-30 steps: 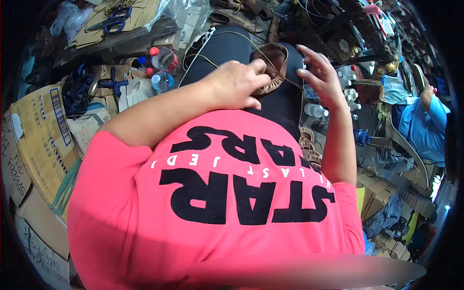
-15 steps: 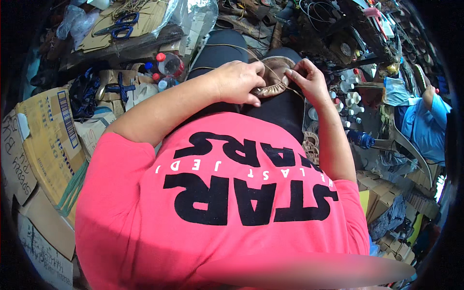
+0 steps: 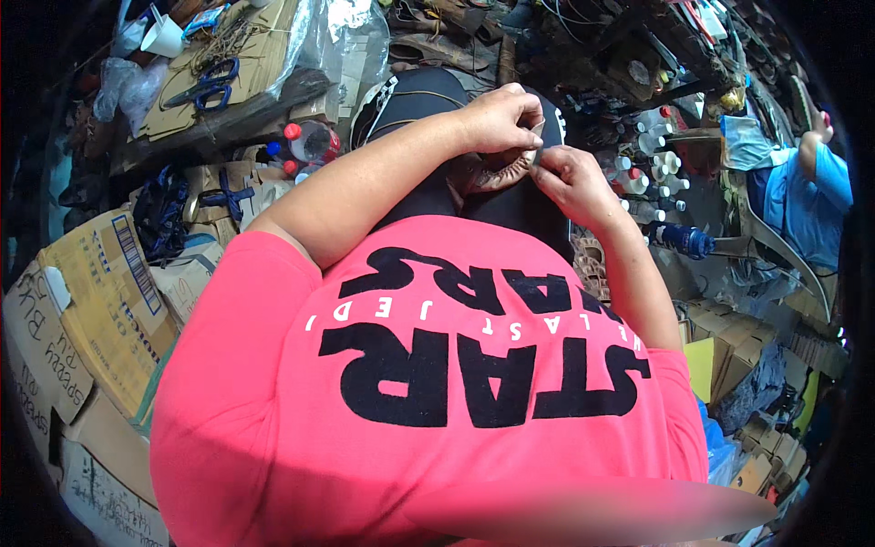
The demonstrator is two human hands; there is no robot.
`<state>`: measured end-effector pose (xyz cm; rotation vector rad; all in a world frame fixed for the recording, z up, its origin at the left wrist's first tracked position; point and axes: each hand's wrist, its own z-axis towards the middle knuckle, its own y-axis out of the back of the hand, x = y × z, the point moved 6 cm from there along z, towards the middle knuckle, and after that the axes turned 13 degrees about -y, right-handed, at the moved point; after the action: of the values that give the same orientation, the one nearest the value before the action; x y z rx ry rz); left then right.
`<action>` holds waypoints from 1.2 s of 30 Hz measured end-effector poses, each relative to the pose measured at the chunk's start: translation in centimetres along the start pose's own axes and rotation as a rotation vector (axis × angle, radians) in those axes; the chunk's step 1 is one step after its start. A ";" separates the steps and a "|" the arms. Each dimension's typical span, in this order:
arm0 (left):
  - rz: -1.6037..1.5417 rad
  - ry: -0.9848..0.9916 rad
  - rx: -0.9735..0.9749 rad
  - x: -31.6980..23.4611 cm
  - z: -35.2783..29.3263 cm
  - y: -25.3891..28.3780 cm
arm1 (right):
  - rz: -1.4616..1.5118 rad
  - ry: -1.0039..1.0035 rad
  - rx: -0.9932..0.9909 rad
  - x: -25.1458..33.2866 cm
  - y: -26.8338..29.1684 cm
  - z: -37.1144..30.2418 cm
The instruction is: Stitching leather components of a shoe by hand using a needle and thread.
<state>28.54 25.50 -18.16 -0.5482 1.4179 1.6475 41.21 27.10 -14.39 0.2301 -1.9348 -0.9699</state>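
A brown leather shoe upper [image 3: 494, 175] with a gathered, stitched edge lies on my dark-clad thighs. My left hand [image 3: 504, 118] is closed at its far side, with thumb and finger pinching the edge. Close beside it, my right hand [image 3: 572, 182] is closed too, its fingertips pressed together at the gathered rim. What the right fingertips pinch is too small to make out. A thin tan cord [image 3: 421, 95] runs across my left thigh. My hands hide part of the upper.
Blue-handled scissors [image 3: 215, 87] lie on cardboard at the far left. Capped plastic bottles [image 3: 652, 137] stand right of my knees, near a blue bottle [image 3: 682, 240]. Cardboard boxes [image 3: 109, 283] are at my left. A person in blue [image 3: 802, 210] is at the right edge.
My left hand has moved away from me and to the right, round to the upper's far side. My right hand has dropped slightly nearer, and its fingers have curled in more.
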 end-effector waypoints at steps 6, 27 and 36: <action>-0.004 0.074 0.002 0.8 -0.2 0.8 | 0.461 -0.155 -0.064 -1.1 3.7 -4.5; -0.495 0.159 0.422 -0.4 -1.0 1.2 | 0.051 -0.090 -0.163 0.1 1.4 -1.9; -0.413 0.134 0.385 -0.3 -0.2 1.3 | 0.202 -0.057 -0.046 -2.4 1.2 0.3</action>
<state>27.58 25.27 -17.25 -0.6804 1.5466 0.9989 42.51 29.30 -15.17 -0.0203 -1.9425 -0.8935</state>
